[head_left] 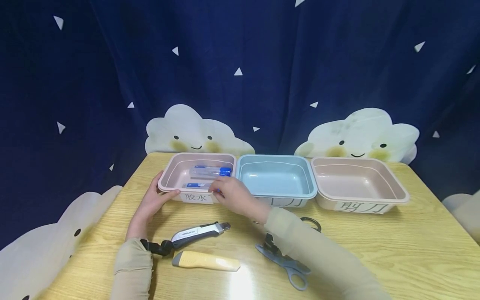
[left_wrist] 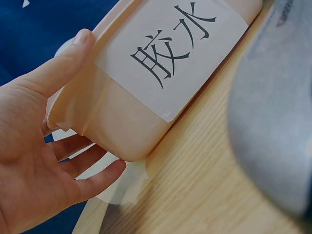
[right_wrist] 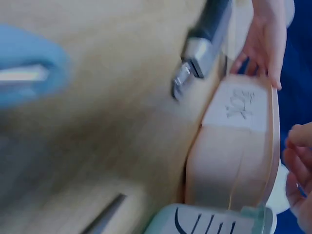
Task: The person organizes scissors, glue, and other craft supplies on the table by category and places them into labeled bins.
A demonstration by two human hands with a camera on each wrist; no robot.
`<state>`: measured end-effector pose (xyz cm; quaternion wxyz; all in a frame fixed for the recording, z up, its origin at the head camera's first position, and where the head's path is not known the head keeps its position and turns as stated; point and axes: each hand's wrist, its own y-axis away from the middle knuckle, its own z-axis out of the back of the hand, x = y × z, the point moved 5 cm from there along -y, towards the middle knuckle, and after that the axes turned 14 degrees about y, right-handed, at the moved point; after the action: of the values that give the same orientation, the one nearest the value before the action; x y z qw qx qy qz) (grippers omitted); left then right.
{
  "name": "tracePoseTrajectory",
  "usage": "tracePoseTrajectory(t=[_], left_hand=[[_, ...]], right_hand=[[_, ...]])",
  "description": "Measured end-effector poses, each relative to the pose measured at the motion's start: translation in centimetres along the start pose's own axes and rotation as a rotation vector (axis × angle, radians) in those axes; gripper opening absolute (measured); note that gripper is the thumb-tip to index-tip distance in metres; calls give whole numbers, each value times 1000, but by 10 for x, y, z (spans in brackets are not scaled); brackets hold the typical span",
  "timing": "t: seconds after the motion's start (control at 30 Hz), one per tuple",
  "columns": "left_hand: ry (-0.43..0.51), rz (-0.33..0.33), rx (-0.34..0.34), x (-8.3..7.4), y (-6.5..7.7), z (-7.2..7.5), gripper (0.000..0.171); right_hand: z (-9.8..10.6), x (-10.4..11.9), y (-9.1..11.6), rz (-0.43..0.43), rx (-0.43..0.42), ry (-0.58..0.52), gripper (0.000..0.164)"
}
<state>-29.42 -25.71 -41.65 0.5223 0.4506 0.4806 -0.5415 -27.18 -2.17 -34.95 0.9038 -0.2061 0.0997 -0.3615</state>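
Observation:
At the back left sits a pink bin [head_left: 168, 183] with a paper label [left_wrist: 161, 58]. My left hand [head_left: 150, 200] holds its near left corner, thumb at the front rim and fingers along the side. Inside lie two clear glue tubes: the far one [head_left: 210, 171] shows its blue cap, while the near one [head_left: 196, 186] is partly hidden by my right hand. That right hand [head_left: 236, 196] hangs over the bin's near right rim, fingers loosely bent. In the right wrist view, nothing shows between the right fingers [right_wrist: 300, 151].
A blue bin [head_left: 277, 179] and another pink bin [head_left: 360, 183] stand to the right. On the table [head_left: 210, 287] lie a grey utility knife [head_left: 198, 234], a yellow cutter [head_left: 206, 261] and grey scissors [head_left: 296, 277]. A black handle loop [head_left: 313, 223] shows behind my right sleeve.

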Motion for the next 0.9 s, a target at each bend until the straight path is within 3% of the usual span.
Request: tracePoseTrajectory(t=[0.07, 0.17, 0.3, 0.53, 0.7, 0.9], left_hand=[[0, -3, -1, -1, 0, 0, 94], [4, -7, 1, -1, 0, 1, 94], [8, -8, 1, -1, 0, 0, 94], [0, -7, -2, -1, 3, 0, 94], [11, -7, 1, 0, 1, 1, 94], [3, 0, 4, 1, 0, 1, 94]], right_hand=[[2, 8, 5, 55, -22, 10, 10], [1, 17, 14, 115, 13, 2, 11], [-7, 24, 23, 134, 162, 3, 18], [-29, 35, 34, 167, 404, -3, 49], [-37, 43, 36, 210, 424, -29, 59], [-42, 50, 35, 228, 388, -42, 58]])
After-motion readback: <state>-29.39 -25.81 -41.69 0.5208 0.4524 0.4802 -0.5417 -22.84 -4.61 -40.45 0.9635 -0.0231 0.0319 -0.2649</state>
